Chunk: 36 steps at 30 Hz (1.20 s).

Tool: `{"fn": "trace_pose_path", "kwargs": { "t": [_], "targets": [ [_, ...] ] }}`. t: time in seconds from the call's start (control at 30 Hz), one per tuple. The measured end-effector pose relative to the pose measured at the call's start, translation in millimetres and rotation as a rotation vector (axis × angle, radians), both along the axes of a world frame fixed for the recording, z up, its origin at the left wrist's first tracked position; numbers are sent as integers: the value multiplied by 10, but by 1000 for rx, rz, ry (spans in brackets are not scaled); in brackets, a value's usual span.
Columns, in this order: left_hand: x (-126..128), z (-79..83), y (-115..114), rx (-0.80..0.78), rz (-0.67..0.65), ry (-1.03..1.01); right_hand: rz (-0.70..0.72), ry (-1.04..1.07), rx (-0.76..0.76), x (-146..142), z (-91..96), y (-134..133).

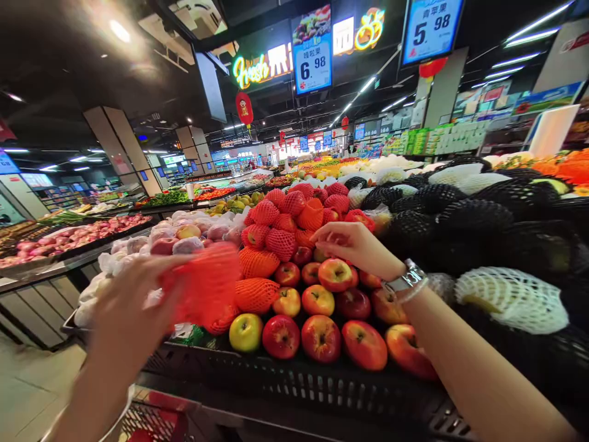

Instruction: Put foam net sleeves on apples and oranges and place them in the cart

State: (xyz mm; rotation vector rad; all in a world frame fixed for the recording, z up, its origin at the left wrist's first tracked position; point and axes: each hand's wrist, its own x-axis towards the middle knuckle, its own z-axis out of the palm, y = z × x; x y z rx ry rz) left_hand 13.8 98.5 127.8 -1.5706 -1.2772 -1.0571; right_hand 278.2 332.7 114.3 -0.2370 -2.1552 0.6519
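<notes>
My left hand (131,310) is smeared by motion at the lower left and grips a red foam net sleeve (205,285) in front of the apple display. My right hand (356,245), a silver watch (407,279) on its wrist, reaches over the pile of loose red and yellow apples (319,337). Its fingers are curled down around a red apple (332,240) at the foot of a mound of apples in orange-red net sleeves (285,221). One bare apple (335,274) lies just below this hand.
The apples sit in a black slotted crate (299,383) at the stand's front edge. Fruit in black nets (460,215) and white nets (510,298) fills the right side. Pale wrapped apples (184,239) lie to the left. A red basket (151,423) is below. Price signs (313,58) hang overhead.
</notes>
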Motion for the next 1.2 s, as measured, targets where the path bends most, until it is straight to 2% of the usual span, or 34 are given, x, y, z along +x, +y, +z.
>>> {"fn": "trace_pose_path", "kwargs": {
  "t": [0.07,0.1,0.2,0.27,0.33,0.4,0.47,0.53,0.63,0.77,0.97,1.07,1.2],
  "targets": [
    [396,165,577,-67,-71,323,152,109,-117,-28,-13,-17],
    [539,209,854,-78,-99,361,198,158,-168,-45,-21,-16],
    [727,186,1508,-81,-175,265,227,273,-330,-102,-55,33],
    [719,74,1763,-73,-266,131,201,353,-485,-145,-93,94],
    [679,-67,1893,-41,-373,-15,196,384,-661,-187,-143,153],
    [647,-194,1934,-4,-459,-150,226,323,-780,-226,-192,187],
    [633,-284,1917,3,-496,-231,266,232,-799,-253,-223,182],
    [631,-333,1869,-3,-481,-230,293,210,-738,-265,-224,151],
    [624,-350,1790,26,-443,-235,308,296,-611,-262,-199,116],
    [580,-297,1726,88,-540,-308,318,359,-501,-253,-204,154],
    [469,-234,1695,-135,-786,-153,346,296,-352,-244,-267,212],
    [449,-250,1704,-159,-824,-95,327,256,-267,-238,-289,201],
    [480,-279,1722,-250,-825,-70,312,205,-276,-261,-325,195]
  ]
}}
